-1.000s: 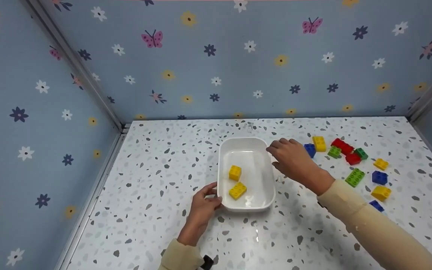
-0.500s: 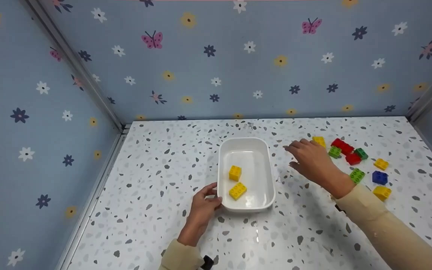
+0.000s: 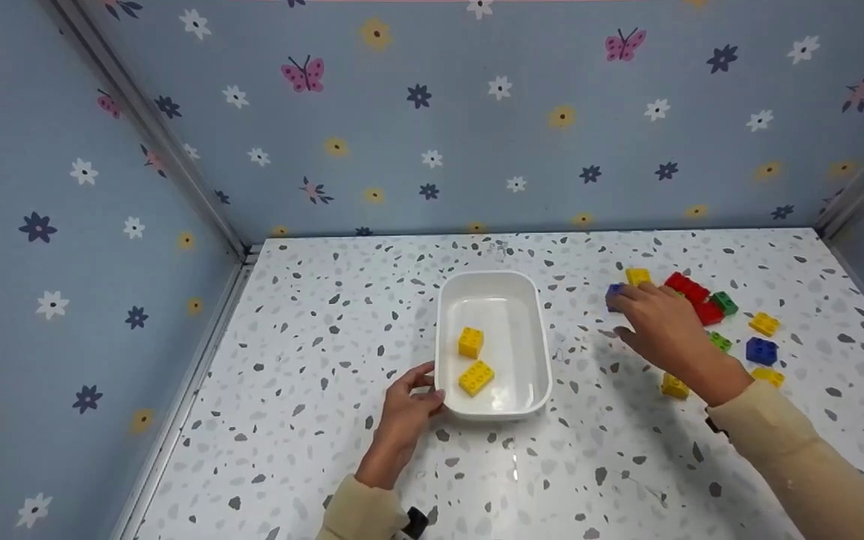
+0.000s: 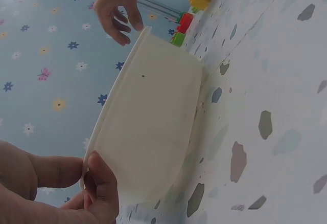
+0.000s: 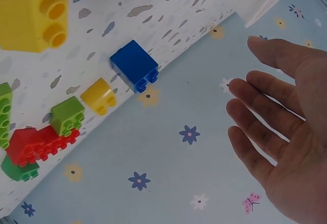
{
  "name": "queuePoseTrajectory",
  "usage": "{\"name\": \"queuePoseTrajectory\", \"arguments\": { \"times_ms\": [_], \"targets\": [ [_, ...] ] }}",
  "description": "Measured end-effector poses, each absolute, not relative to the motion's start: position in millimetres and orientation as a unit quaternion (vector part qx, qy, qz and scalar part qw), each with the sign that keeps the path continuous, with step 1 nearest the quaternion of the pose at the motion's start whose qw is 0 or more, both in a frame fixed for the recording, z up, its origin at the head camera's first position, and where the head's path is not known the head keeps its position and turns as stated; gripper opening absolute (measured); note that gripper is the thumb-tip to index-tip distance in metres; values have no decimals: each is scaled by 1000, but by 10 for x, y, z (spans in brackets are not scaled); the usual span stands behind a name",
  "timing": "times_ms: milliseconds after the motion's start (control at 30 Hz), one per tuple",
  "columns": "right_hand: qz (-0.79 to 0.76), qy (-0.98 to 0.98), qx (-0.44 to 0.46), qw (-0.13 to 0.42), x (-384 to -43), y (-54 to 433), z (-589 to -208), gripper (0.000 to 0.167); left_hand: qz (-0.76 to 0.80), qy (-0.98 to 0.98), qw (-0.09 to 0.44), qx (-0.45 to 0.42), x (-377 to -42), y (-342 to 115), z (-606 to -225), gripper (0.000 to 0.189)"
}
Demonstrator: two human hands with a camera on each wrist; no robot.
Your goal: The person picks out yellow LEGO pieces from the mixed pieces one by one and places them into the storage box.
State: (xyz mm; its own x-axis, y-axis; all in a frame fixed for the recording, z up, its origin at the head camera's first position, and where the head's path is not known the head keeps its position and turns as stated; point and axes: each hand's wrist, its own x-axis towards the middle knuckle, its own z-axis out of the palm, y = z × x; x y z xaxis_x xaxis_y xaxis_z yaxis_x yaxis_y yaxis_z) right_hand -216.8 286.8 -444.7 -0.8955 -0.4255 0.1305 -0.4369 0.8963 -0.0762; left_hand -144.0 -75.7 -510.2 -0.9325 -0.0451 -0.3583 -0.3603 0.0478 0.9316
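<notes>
My left hand point(image 3: 408, 405) pinches the near left rim of a white plastic box point(image 3: 507, 330), thumb on one side and fingers on the other, as the left wrist view shows. Two yellow toy bricks, an upper one point(image 3: 470, 341) and a lower one point(image 3: 476, 377), lie inside the box. Over the pile at the right hovers my right hand point(image 3: 661, 319), its fingertips overlapping a blue brick point(image 3: 613, 297) in the head view. In the right wrist view the right palm point(image 5: 301, 137) holds nothing, the fingers loosely spread; the blue brick point(image 5: 134, 65) stands apart from them.
Around the right hand lie loose bricks: a yellow one point(image 3: 638, 276), a red one point(image 3: 685, 286), a dark green one point(image 3: 723, 303), a blue one point(image 3: 761, 350) and others. Another yellow brick point(image 3: 675, 385) sits beside the right wrist. A patterned wall point(image 3: 432, 120) rises behind the speckled table point(image 3: 312, 375).
My right hand has moved rightward from beside the box's right rim to over the loose bricks. The left hand and the box have stayed put.
</notes>
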Motion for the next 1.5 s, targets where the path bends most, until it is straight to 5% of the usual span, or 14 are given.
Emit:
{"name": "queuePoseTrajectory", "arguments": {
  "times_ms": [1500],
  "targets": [
    [41, -983, 178, 19, -1651, 3503, -4870, 51, 681, 707, 116, -150, -1438, -752, -5105, 52]
  ]
}}
